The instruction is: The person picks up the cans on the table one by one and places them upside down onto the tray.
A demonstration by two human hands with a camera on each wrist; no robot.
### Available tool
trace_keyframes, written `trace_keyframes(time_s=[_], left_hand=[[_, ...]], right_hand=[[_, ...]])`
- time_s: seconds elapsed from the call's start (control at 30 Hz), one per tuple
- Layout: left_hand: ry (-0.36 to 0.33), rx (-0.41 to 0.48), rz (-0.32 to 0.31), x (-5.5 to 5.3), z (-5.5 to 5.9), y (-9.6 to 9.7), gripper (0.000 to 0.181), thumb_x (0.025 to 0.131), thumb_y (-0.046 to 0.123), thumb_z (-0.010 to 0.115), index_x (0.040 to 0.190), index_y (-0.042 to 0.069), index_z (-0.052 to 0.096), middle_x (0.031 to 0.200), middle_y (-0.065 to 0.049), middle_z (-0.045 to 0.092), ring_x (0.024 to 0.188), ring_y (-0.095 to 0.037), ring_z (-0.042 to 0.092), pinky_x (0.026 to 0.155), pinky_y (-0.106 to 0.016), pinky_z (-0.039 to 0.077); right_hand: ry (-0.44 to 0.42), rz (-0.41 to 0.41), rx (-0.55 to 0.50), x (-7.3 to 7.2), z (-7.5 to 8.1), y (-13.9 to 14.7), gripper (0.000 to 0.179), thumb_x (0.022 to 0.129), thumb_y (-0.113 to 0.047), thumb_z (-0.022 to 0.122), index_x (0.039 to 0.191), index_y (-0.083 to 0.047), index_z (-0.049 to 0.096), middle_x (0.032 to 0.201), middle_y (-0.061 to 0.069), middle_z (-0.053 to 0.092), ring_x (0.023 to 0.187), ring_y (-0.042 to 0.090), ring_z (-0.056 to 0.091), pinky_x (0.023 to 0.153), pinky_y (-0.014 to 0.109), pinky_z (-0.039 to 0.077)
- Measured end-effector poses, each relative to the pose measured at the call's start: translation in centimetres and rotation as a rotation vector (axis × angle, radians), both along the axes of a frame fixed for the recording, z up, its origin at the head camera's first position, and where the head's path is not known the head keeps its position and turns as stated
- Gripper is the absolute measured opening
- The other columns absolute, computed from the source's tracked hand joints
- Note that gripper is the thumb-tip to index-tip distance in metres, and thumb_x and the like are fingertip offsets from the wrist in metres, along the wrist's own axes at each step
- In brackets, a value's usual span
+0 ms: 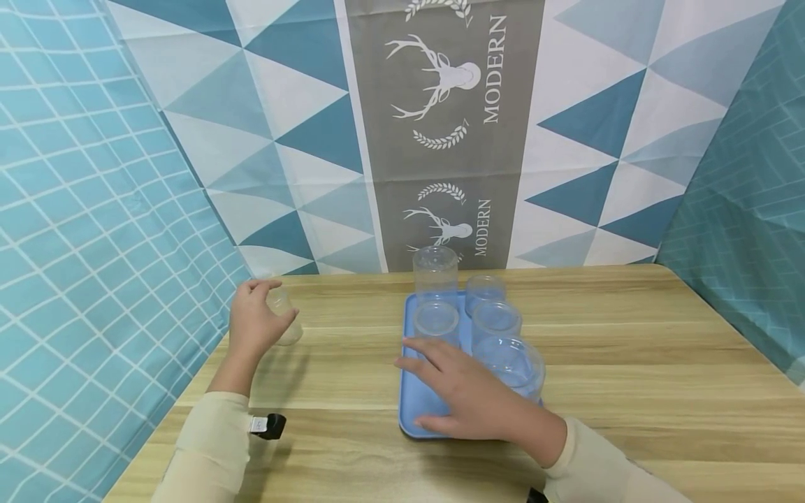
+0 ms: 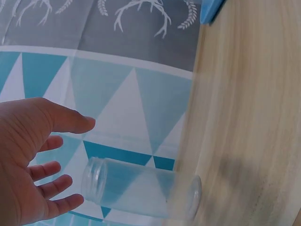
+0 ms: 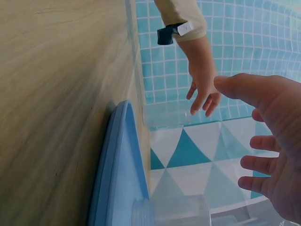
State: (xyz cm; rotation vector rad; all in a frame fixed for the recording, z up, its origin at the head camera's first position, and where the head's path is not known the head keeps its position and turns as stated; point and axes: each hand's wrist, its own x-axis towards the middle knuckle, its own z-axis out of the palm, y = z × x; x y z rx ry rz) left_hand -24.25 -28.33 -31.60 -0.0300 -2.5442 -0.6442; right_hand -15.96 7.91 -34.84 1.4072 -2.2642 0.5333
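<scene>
At the left end of the table stands a clear, tall jar [image 1: 288, 328] with a threaded neck. My left hand [image 1: 254, 318] is beside its top, thumb and fingers spread. In the left wrist view a gap shows between the thumb and the jar [image 2: 136, 186], with the lower fingertips close to its rim. My right hand [image 1: 468, 395] hovers over the near part of a blue tray [image 1: 415, 409], fingers apart, nothing held. Several clear containers share that tray, among them a tall one [image 1: 435, 272] at the back and a wide one [image 1: 518, 367] partly behind my right hand.
A wooden table [image 1: 660, 363] carries everything. Patterned cloth [image 1: 302, 126] hangs behind it, and a blue checked cloth [image 1: 94, 209] borders the left side. The tray's raised rim [image 3: 129, 136] shows in the right wrist view.
</scene>
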Motion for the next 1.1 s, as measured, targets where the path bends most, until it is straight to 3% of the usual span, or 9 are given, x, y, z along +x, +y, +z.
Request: trace_keyframes(time_s=[0.37,0.8,1.1], left_hand=[[-0.065,0.014,0.04,-1.5,-0.3,-1.3,0.065,0.078,0.017,0.079,0.132,-0.007,0.052,0.135,-0.036,0.034,0.122,-0.054,0.036,0.098,-0.064,0.036],[-0.241,-0.004,0.058,-3.0,0.7,-2.2,0.082,0.08,0.029,0.077,0.143,-0.007,0.038,0.135,-0.04,0.033,0.121,-0.055,0.036,0.095,-0.065,0.038],[-0.327,-0.019,0.044,-4.1,1.1,-2.5,0.086,0.081,0.032,0.076,0.144,-0.009,0.034,0.137,-0.041,0.03,0.125,-0.056,0.032,0.098,-0.065,0.036]], right_hand=[[-0.013,-0.081,-0.007,0.0,-0.2,-1.8,0.08,0.073,-0.039,0.085,0.139,-0.013,0.047,0.145,0.014,0.044,0.127,0.028,0.047,0.097,0.047,0.047],[-0.164,-0.184,0.086,-0.3,-0.6,-3.5,0.081,0.077,-0.037,0.082,0.143,-0.011,0.042,0.147,0.017,0.039,0.128,0.032,0.045,0.094,0.048,0.049],[-0.258,-0.194,0.067,-0.7,-1.1,-4.3,0.084,0.079,-0.039,0.08,0.146,-0.011,0.038,0.149,0.017,0.035,0.131,0.033,0.042,0.1,0.049,0.045]])
